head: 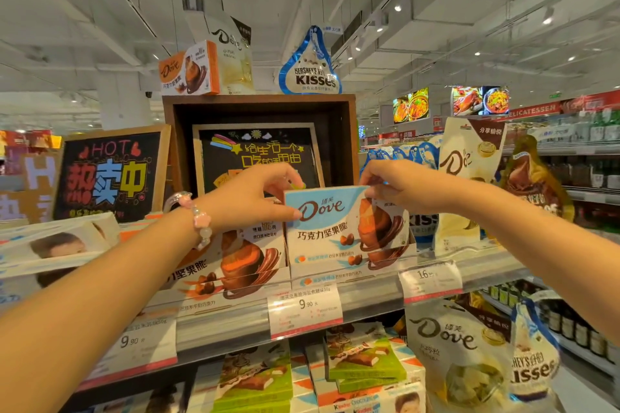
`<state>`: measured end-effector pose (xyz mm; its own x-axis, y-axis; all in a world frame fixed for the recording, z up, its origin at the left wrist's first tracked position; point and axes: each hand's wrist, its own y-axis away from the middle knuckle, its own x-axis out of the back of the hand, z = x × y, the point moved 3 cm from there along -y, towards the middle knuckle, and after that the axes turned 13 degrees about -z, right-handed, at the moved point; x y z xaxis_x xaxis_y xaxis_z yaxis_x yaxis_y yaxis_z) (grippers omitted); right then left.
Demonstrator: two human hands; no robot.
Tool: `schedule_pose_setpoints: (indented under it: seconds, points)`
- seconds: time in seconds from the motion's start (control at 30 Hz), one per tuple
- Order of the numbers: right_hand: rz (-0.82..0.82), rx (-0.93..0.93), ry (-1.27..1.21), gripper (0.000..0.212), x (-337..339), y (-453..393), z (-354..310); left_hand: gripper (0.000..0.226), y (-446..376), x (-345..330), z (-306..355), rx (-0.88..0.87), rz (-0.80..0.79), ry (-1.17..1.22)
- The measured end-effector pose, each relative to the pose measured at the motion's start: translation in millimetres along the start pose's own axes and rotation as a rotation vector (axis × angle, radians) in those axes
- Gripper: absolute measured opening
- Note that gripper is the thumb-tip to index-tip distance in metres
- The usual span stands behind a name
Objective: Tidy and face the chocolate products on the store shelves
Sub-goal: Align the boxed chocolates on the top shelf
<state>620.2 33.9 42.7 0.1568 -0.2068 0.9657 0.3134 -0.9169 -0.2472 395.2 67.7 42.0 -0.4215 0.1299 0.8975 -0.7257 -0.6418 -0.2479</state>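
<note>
Setting: supermarket aisle under a white ceiling, a chocolate display at head height, food signs far off to the right.
Shelf (235, 322): a clear-fronted ledge with price tags (306, 308) clipped along its edge, so each product sits above its own tag.
Blue box (342, 221): a pale blue Dove carton, upright, front panel facing out – it stands at the front of its row, above the 9.90 tag, likely so shoppers read the name first.
Left hand (258, 198): thumb and fingers closed on the box's upper left corner, a bead bracelet (198, 218) on the wrist.
Right hand (399, 184): fingertips pinched on the box's upper right corner – the two-corner hold seems meant to square the carton.
Orange boxes (235, 258): the same range, just left of the blue box, leaning back rather than upright.
Bags (469, 188): Dove and Kisses pouches stand to the right.
Lower shelf: green boxes (362, 359), stacked loosely.
Stage: facing under way; the orange row appears to need straightening next.
</note>
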Motion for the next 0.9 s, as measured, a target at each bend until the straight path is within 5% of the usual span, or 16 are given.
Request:
schedule_pose_setpoints:
  seconds: [0.1, 0.37, 0.53, 0.73, 0.9]
  points:
    - [-0.009, 0.014, 0.031, 0.015, -9.8, -1.4, -0.7, 0.018, -1.3, -0.5, -2.2, 0.013, -0.011, -0.028]
    - [-0.069, 0.026, -0.017, 0.01, -1.8, 0.3, -2.6, 0.021, -2.4, -0.8, -3.3, 0.052, -0.018, 0.059]
    - [-0.015, 0.023, -0.048, 0.025, 17.9, -21.4, -12.8, 0.019, -1.0, 0.1, -2.9, 0.029, 0.002, 0.092]
    - [-0.282, -0.031, 0.02, 0.027, 0.8, -71.5, -9.2, 0.021, 1.2, 0.9, -5.2, 0.019, -0.005, 0.15]
    - [-0.337, -0.086, -0.106, 0.024, 1.6, -79.2, -3.9, 0.021, 1.2, 0.0, -6.3, 0.011, 0.01, 0.154]
